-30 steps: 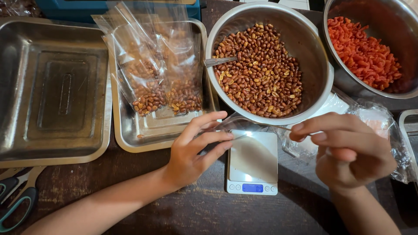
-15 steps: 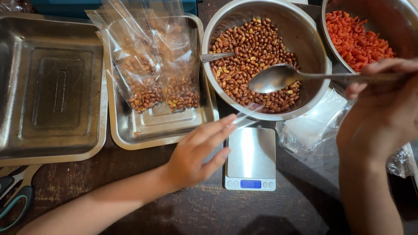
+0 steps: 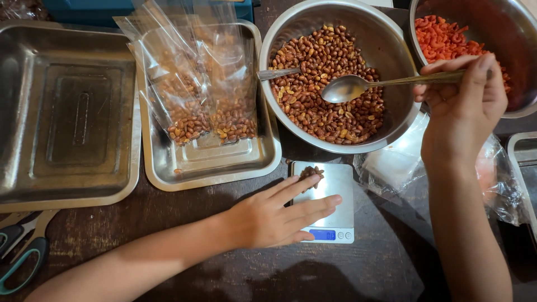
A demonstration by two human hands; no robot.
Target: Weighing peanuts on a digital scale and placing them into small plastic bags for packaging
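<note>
We start at the scale (image 3: 327,201), a small flat one with a steel plate and a lit blue display, set on the dark table (image 3: 168,268). A little heap of peanuts (image 3: 311,172) lies at the far-left corner of its plate. Our left hand (image 3: 274,215) lies across the near-left part of the scale, fingers stretched almost flat and gripping nothing, the index fingertip touching the heap.

Just beyond the scale stands the bowl (image 3: 391,50) of peanuts. Over it our right hand (image 3: 461,106) pinches the handle of a spoon (image 3: 349,88) between thumb and curled fingers; the spoon's bowl looks empty and hangs just above the nuts. A second utensil's handle (image 3: 278,73) pokes out of the nuts at the bowl's left side.

To weigh well, we judge the left hand should rest lightly or lift clear of the plate, since any pressure would falsify the reading. The spoon should dip shallow and travel level over the bowl's near rim, so nothing rolls off before reaching the plate's middle.

Left of the scale and beyond it sits a tray (image 3: 263,156) holding clear bags (image 3: 207,95) partly filled with peanuts; farther left is a larger tray (image 3: 22,67). Right of the scale lie loose plastic bags (image 3: 391,168), and beyond them a bowl of orange-red dried bits (image 3: 442,36). Scissors (image 3: 22,251) lie well to the left.
</note>
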